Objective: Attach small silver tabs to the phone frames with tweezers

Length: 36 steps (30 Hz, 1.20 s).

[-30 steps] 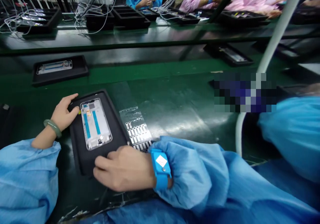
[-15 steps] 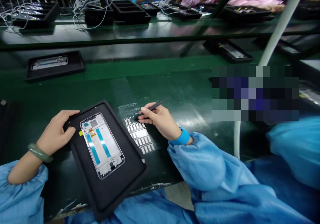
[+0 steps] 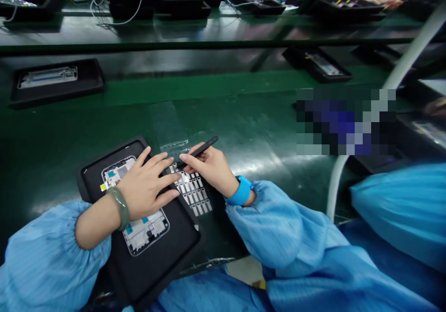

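Note:
My left hand (image 3: 149, 182) reaches across a black foam tray (image 3: 139, 275), fingers spread, with the fingertips at the near edge of a sheet of small metallic stickers (image 3: 198, 207). Under that hand lies a silver phone frame (image 3: 153, 237) with blue strips and a yellow tab (image 3: 102, 187), partly covered. Black tweezers (image 3: 205, 147) are pinched in my right hand (image 3: 211, 165), their tips down at the top rows of the sticker sheet. Whether the tips grip a sticker is hidden by my fingers.
Another black tray with a phone frame (image 3: 49, 77) lies at the back left, and one more (image 3: 325, 66) at the back right. A pale pole (image 3: 334, 186) rises on the right beside a blue-sleeved person (image 3: 400, 205). Cables (image 3: 118, 22) and black boxes (image 3: 177, 1) stand on the far shelf.
My left hand has left the tray's left edge and moved right over the phone frame to the sticker sheet. My right hand with the tweezers has shifted slightly left.

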Tool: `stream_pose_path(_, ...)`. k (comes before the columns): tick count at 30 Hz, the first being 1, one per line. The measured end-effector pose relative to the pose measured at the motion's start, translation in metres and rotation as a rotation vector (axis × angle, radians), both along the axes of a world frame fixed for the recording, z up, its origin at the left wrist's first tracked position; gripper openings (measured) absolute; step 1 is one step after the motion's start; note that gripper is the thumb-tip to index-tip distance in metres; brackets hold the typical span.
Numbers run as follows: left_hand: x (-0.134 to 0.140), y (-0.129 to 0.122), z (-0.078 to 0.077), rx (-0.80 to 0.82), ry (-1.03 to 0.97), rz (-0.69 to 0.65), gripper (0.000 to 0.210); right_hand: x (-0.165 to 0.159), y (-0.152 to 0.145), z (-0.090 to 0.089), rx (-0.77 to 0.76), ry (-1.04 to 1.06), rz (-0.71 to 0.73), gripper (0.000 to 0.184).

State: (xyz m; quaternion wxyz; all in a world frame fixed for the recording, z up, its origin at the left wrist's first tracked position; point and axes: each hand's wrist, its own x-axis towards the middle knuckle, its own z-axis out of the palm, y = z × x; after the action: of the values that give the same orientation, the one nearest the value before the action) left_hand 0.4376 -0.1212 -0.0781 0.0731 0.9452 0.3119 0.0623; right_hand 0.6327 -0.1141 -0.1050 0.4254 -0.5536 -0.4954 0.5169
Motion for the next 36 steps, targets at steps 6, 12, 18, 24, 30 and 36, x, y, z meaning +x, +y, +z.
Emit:
stream_pose_path(6,-0.002,0.001,-0.002,-0.027,-0.028,0.002,0.037,0.001,0.003,0.007,-0.085,0.108,-0.025,0.029)
stream_pose_path(12,-0.003,0.000,-0.005,-0.055,-0.094,0.007,0.037,0.006,0.010,0.020,-0.191,0.388,0.016,0.025)
stream_pose_path(18,-0.015,-0.009,0.009,-0.284,-0.557,0.295,0.021,-0.022,0.008,0.035,-0.121,0.500,0.079,0.023)
stream_pose_path(24,-0.036,-0.020,0.022,-0.382,-0.688,0.455,0.015,-0.055,0.008,0.051,-0.004,0.439,0.241,0.027)
stream_pose_path(30,-0.066,-0.022,0.023,-0.328,-0.530,0.494,0.017,-0.073,0.023,0.056,0.049,0.382,0.364,0.031)
stream_pose_path(36,-0.089,-0.025,0.003,0.007,-0.293,0.483,0.033,-0.093,0.049,0.040,0.033,0.377,0.371,0.035)
